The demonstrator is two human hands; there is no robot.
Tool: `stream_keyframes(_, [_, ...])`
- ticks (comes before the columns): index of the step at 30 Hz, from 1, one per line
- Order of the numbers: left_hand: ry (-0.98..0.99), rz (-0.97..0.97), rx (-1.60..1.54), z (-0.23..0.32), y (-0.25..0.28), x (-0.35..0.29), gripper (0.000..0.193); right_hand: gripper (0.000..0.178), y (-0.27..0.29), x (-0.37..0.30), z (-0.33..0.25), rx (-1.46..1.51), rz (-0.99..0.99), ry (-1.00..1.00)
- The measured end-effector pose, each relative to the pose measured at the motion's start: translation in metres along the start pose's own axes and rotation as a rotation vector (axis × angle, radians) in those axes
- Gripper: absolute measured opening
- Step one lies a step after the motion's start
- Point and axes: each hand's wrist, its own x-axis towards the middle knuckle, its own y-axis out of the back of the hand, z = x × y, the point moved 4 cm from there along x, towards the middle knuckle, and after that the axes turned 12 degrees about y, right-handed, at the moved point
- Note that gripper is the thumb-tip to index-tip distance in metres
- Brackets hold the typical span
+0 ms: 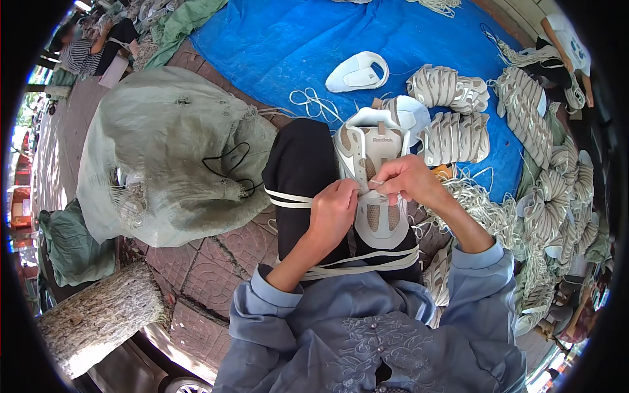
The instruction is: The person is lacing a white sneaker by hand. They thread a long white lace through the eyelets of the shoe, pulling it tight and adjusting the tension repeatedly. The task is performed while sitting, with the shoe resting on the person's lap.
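A white and beige sneaker upper (pixel 383 154) lies across my lap, its toe end toward me and its tongue showing. My left hand (pixel 334 211) is closed at the left eyelet edge, fingertips pinched on a white shoelace. From the other side my right hand (pixel 407 181) pinches the shoelace (pixel 373 185) over the throat of the upper, thumb against forefinger. The fingertips of both hands nearly meet, and they partly hide the lace. More white laces (pixel 367 267) run across my dark trousers (pixel 301 157), with some around the left knee (pixel 288 198).
A blue tarp (pixel 275 52) ahead carries a loose white shoe piece (pixel 357 72) and bundled uppers (pixel 455 137). Heaped laces (pixel 485 213) and more uppers (pixel 557 196) crowd the right. On the left stand a large pale sack (pixel 170 150) and a stone block (pixel 105 314). Another person (pixel 82 59) sits far left.
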Motion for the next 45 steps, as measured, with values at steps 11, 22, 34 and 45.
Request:
stream_keyframes(11, [-0.246, -0.002, 0.333, 0.016, 0.001, -0.009, 0.016, 0.008, -0.005, 0.005, 0.002, 0.132, -0.068, 0.060])
stream_keyframes(22, [-0.501, -0.190, 0.747, 0.022, -0.008, 0.000, 0.021, 0.007, -0.006, -0.002, 0.017, 0.303, -0.055, 0.067])
stream_keyframes(34, [-0.433, -0.868, 0.742, 0.020, -0.006, 0.045, 0.015, 0.005, -0.008, -0.001, 0.025, 0.253, 0.053, 0.152])
stream_keyframes(45, [-0.825, -0.245, 0.835, 0.006, 0.010, 0.011, 0.013, 0.016, -0.018, 0.021, 0.018, -0.058, -0.076, 0.239])
